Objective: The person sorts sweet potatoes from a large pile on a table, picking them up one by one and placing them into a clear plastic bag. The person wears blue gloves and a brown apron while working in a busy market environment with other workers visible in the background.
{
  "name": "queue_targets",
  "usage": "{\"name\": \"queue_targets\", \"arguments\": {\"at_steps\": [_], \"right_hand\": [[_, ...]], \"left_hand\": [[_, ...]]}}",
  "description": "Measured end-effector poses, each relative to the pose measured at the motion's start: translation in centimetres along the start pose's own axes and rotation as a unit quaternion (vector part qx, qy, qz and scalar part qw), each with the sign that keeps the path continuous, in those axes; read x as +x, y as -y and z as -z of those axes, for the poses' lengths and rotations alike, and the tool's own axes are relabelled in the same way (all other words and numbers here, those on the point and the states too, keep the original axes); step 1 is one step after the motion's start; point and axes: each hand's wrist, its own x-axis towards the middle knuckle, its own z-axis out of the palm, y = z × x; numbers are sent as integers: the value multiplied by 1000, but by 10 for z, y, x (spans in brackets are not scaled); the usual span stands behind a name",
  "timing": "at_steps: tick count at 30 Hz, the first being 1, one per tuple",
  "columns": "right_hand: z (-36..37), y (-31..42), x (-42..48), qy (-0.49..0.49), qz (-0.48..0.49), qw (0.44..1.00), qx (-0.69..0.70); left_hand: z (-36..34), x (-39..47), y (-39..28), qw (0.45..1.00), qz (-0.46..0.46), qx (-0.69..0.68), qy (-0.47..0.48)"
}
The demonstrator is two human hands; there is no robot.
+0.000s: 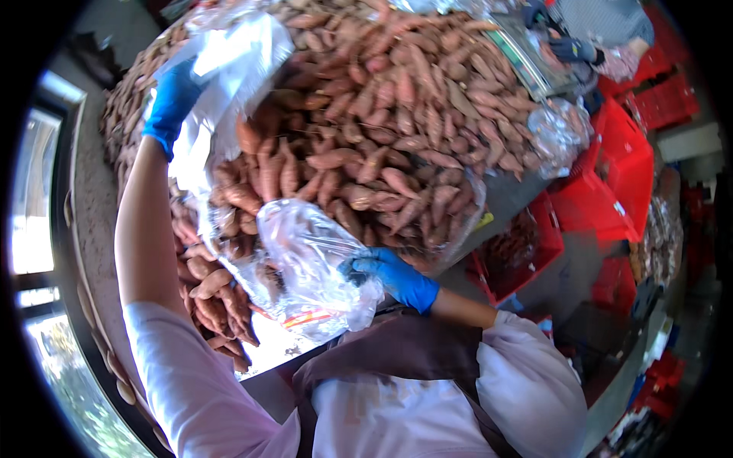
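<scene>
My left hand (173,103), in a blue glove, is raised at the upper left and grips a translucent plastic sheet or bag (246,63). The plastic hangs down beside a large heap of reddish sweet potatoes (395,114). Near my body, my right hand (398,277), also gloved in blue, has its fingers closed on a clear plastic bag (309,252) with an orange-red stripe. Whether that bag holds anything cannot be made out. Clear plastic also edges the heap's near right side. A smaller group of sweet potatoes (217,297) lies left of the bag.
Red plastic crates (615,172) stand to the right, one of them low beside the table (518,194). A bundle of clear plastic (560,134) lies at the heap's right edge. Beyond it, another person's dark-gloved hand (572,50) is by a green-edged tray (518,54). A window is at left.
</scene>
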Motion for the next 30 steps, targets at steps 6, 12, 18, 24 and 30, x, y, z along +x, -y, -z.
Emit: {"name": "queue_targets", "arguments": {"at_steps": [6,12,18,24,30], "right_hand": [[60,30,-35,-13,37,997,60],[109,47,-29,8,40,999,21],[105,60,-16,80,88,989,-85],[116,85,-33,127,9,975,-184],[109,78,-42,67,134,844,-515]], "left_hand": [[-102,35,-40,993,30,-19,109],[-40,24,-110,973,-21,133,187],[-35,-87,-285,922,30,-176,342],[-36,-172,-313,959,32,-3,283],[22,-290,-316,691,486,-511,159]]}}
